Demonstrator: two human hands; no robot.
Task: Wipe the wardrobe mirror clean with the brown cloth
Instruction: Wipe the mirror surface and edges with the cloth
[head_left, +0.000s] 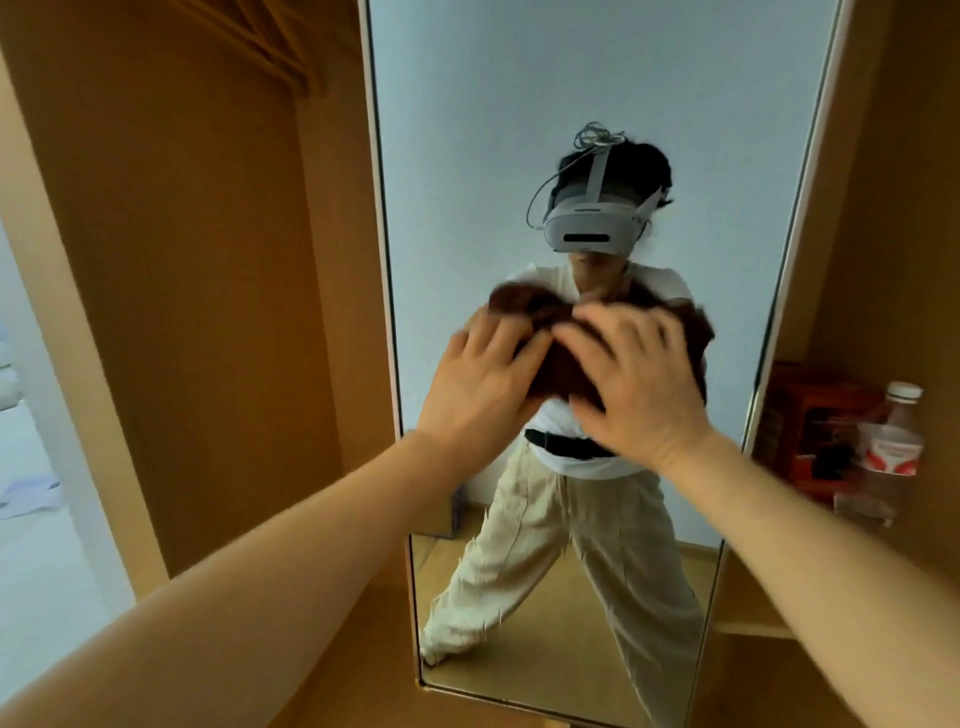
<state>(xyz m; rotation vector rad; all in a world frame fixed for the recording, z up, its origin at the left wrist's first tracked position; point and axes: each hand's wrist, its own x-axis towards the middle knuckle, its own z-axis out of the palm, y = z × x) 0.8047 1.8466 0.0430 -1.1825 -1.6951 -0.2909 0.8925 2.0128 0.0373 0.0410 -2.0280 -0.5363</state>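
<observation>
Brown cloth (558, 371) beneath left grip (475, 384), right grip (641, 384), at mirror (571, 104)

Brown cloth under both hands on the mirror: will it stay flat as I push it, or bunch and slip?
Probably floppy: the brown cloth lies bunched between left hand and right hand, so pushing may crumple it. Likely light: spread fingers alone seem to pin it to the mirror. It may slide easily on smooth glass.

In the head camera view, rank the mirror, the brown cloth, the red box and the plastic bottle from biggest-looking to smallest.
1. mirror
2. brown cloth, though partly covered
3. red box and bottle look about alike; the bottle overlaps the box, so I won't rank them.
</observation>
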